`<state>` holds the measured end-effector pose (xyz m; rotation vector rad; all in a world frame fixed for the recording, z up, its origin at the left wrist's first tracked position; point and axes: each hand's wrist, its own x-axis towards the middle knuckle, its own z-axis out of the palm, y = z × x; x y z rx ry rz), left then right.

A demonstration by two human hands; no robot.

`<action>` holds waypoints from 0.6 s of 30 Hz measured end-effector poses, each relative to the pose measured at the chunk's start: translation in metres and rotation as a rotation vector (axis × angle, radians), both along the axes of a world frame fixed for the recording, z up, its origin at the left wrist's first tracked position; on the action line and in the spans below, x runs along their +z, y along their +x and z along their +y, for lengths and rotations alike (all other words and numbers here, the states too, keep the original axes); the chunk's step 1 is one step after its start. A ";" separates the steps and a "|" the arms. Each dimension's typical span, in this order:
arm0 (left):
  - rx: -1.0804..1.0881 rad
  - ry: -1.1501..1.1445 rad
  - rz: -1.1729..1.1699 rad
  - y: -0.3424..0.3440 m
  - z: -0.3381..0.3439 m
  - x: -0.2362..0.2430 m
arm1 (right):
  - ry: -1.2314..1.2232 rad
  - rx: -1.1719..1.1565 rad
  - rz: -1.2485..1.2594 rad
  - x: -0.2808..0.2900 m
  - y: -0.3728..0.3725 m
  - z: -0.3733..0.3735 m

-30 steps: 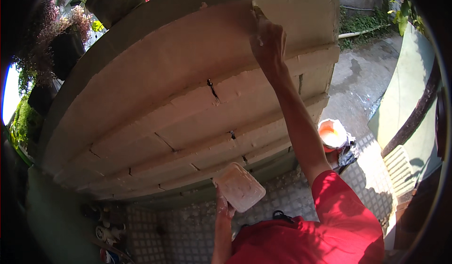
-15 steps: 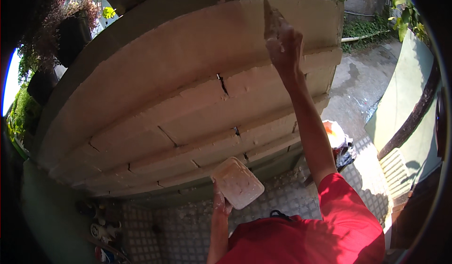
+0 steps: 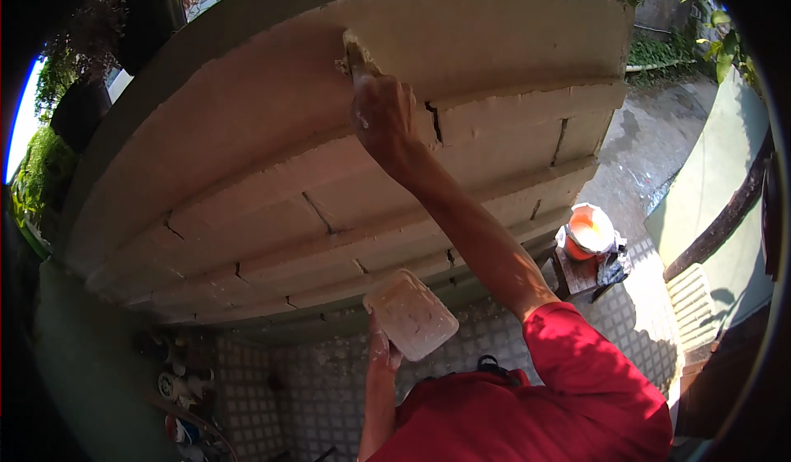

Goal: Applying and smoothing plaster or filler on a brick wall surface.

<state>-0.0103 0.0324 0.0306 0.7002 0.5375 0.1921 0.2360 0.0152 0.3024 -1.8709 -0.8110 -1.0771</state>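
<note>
My right hand (image 3: pixel 384 114) is closed round a putty knife (image 3: pixel 356 53) smeared with pale paste. Its end is at the upper broad band of a peach-coloured, stepped wall (image 3: pixel 272 99); whether the blade touches the surface I cannot tell. Low in the middle, my left hand (image 3: pixel 381 345) grips a shallow rectangular plastic tub (image 3: pixel 412 318) by its side, the fingers partly hidden beneath it. Streaks of pale residue show on the tub. Dark vertical gaps (image 3: pixel 433 122) break the wall's ledges below my right hand.
Right of the wall, an orange-and-white bucket (image 3: pixel 590 233) stands on a small stool (image 3: pixel 577 272), with a dark plastic bag (image 3: pixel 614 266) beside it. Potted plants (image 3: pixel 148 25) line the upper left. Assorted items (image 3: pixel 177 388) lie at lower left on the tiled floor (image 3: pixel 321 396).
My right hand has swept the putty knife left and a little down along the upper band. My left hand holds the tub in nearly the same place. The view has shifted slightly.
</note>
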 end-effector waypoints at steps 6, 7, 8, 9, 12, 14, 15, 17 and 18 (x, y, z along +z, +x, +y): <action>-0.021 0.004 -0.012 -0.021 0.021 -0.003 | 0.070 0.117 0.066 0.005 -0.021 0.003; -0.024 -0.024 0.002 -0.027 0.029 -0.015 | 0.146 0.132 0.060 0.005 -0.018 -0.001; -0.040 -0.054 0.014 -0.029 0.033 -0.018 | 0.206 0.126 0.094 0.007 -0.013 -0.012; -0.042 -0.058 0.010 -0.031 0.036 -0.020 | 0.265 0.120 0.128 0.010 -0.008 -0.025; -0.049 -0.039 0.056 -0.044 0.040 -0.016 | 0.351 0.005 0.170 0.015 -0.004 -0.052; -0.085 0.000 0.069 -0.047 0.045 -0.012 | 0.464 0.140 0.250 0.020 0.004 -0.065; -0.086 -0.004 0.072 -0.048 0.048 -0.011 | 0.461 0.139 0.252 0.021 0.006 -0.066; -0.067 0.005 0.102 -0.049 0.053 -0.010 | 0.408 0.065 0.250 0.022 0.009 -0.065; -0.062 0.005 0.104 -0.049 0.054 -0.009 | 0.407 0.070 0.254 0.022 0.011 -0.063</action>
